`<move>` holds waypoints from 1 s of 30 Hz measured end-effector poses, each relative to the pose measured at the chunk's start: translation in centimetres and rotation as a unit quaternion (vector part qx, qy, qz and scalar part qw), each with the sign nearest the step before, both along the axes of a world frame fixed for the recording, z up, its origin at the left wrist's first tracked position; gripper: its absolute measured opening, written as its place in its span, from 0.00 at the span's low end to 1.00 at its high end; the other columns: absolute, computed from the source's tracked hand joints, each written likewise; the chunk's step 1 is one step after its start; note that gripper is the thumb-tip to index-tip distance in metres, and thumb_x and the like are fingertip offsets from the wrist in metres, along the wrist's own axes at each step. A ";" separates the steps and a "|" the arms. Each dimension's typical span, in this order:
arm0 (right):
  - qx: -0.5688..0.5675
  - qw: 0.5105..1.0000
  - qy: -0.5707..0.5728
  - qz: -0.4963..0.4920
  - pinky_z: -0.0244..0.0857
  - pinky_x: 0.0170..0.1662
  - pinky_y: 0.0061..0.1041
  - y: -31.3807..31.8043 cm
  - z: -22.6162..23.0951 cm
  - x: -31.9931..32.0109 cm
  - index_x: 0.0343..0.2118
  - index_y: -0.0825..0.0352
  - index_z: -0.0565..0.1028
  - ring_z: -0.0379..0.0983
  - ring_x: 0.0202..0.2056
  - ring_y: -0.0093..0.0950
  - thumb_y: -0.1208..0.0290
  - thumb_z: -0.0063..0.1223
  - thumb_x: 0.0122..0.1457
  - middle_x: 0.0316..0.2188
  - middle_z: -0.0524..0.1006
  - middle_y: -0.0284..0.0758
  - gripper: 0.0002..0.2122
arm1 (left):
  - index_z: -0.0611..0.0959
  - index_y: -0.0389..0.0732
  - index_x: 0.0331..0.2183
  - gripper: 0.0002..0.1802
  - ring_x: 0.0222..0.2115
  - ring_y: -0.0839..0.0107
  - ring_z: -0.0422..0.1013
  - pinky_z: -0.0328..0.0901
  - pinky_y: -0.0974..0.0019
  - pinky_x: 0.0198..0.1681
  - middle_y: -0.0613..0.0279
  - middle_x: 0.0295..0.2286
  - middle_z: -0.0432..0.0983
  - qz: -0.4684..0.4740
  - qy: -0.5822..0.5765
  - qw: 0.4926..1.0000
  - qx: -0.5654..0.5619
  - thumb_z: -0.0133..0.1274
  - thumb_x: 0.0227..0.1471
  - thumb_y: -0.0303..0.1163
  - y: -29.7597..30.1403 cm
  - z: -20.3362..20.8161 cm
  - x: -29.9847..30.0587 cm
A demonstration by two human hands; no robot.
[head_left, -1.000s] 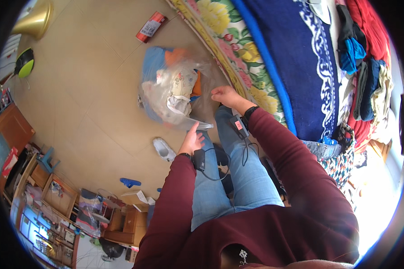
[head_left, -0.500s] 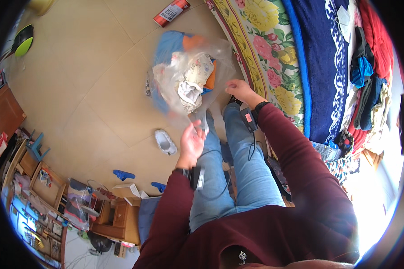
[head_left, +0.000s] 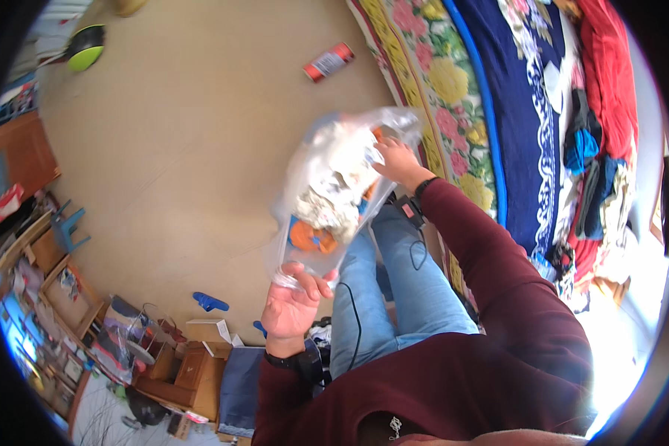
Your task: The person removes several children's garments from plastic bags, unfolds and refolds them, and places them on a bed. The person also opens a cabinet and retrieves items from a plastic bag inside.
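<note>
A clear plastic bag (head_left: 334,186) stuffed with white, orange and blue items hangs in the air in front of me. My left hand (head_left: 293,301) grips its lower corner. My right hand (head_left: 398,160) holds its upper edge, near the bed. Both sleeves are dark red, and a dark watch sits on each wrist. Below the bag are my legs in blue jeans (head_left: 394,290), with a black cable running over them.
A bed with a flowered and blue cover (head_left: 490,97) and piled clothes (head_left: 595,149) lies at the right. A red can (head_left: 328,61) lies on the tan floor (head_left: 186,149). Blue slippers (head_left: 209,301), cardboard boxes (head_left: 201,364) and cluttered shelves (head_left: 44,297) stand at the lower left.
The bag has been lifted off the floor and now hangs between both hands, nearer the camera. My left hand took its lower corner and my right hand moved to its upper edge.
</note>
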State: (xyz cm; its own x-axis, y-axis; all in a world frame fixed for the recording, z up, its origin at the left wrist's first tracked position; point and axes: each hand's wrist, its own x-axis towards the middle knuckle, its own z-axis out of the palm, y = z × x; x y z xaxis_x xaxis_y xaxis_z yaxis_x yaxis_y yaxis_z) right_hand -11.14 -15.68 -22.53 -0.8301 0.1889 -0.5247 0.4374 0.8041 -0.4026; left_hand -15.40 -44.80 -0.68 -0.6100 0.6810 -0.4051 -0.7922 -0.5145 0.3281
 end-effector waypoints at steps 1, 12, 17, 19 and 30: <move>0.061 0.996 -0.044 0.046 0.45 0.53 0.48 -0.3 1.2 -0.3 0.47 0.63 0.65 0.59 0.51 0.41 0.59 0.53 0.44 0.48 0.65 0.41 0.26 | 0.60 0.41 0.52 0.33 0.37 0.61 0.67 0.45 0.46 0.54 0.58 0.30 0.69 -0.009 0.035 0.999 0.016 0.46 0.48 0.48 -0.6 1.8 -0.5; 0.027 0.918 -0.157 0.362 0.63 0.37 0.39 -2.4 12.5 -6.5 0.30 0.61 0.76 0.72 0.32 0.34 0.65 0.51 0.45 0.28 0.76 0.31 0.10 | 0.45 0.45 0.57 0.40 0.43 0.56 0.64 0.43 0.48 0.56 0.49 0.47 0.62 0.258 0.174 0.947 0.081 0.42 0.50 0.49 -10.1 15.0 -0.1; -0.565 0.803 -0.134 -0.133 0.67 0.31 0.29 -6.8 22.2 -14.1 0.28 0.70 0.71 0.69 0.21 0.28 0.77 0.46 0.47 0.17 0.70 0.34 0.05 | 0.56 0.40 0.55 0.30 0.36 0.62 0.66 0.53 0.52 0.49 0.50 0.42 0.67 0.360 0.134 0.921 0.067 0.37 0.52 0.41 -16.7 15.2 -1.0; -0.633 0.743 -0.136 -0.172 0.67 0.30 0.29 -8.6 26.8 -18.6 0.26 0.70 0.70 0.65 0.18 0.25 0.75 0.46 0.47 0.14 0.67 0.32 0.05 | 0.62 0.39 0.51 0.27 0.32 0.64 0.66 0.57 0.55 0.44 0.53 0.37 0.70 0.387 0.129 0.913 0.029 0.38 0.52 0.41 -20.2 14.8 -2.8; -0.670 0.719 -0.182 0.019 0.66 0.32 0.24 -31.4 36.7 -34.6 0.33 0.72 0.68 0.69 0.24 0.27 0.77 0.41 0.51 0.23 0.73 0.37 0.08 | 0.72 0.36 0.37 0.14 0.27 0.67 0.69 0.63 0.66 0.36 0.59 0.27 0.73 0.453 0.012 0.884 -0.118 0.44 0.51 0.35 -33.6 15.2 -13.6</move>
